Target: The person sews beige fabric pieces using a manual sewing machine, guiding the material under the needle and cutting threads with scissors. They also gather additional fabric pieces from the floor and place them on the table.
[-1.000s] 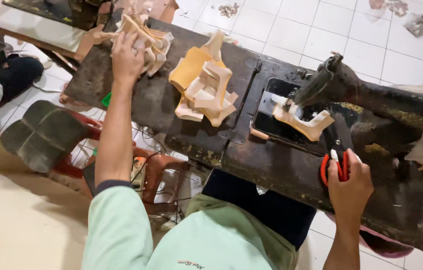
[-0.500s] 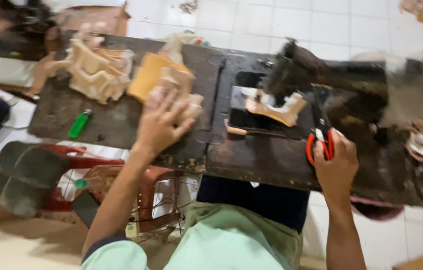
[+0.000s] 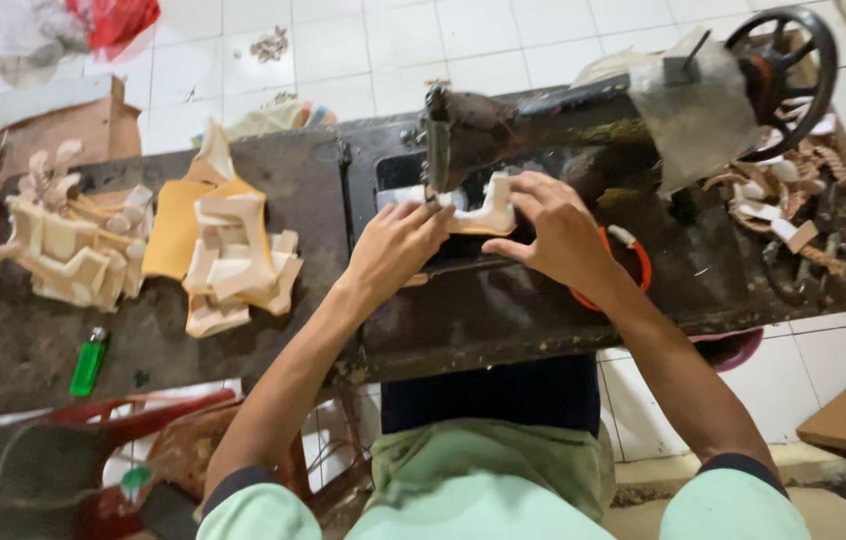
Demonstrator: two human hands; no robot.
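Dark worktable point(image 3: 273, 170), left hand point(image 3: 393, 250) and right hand point(image 3: 563, 235) outstretched, fingers pinching tan leather piece point(image 3: 488, 212).

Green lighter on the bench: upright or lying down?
Lying down. The green lighter rests flat on the dark table, left of the left hand.

Packaging: brown cardboard box point(image 3: 63, 125), open, upper left beside table; red plastic bag point(image 3: 113, 20), top left floor
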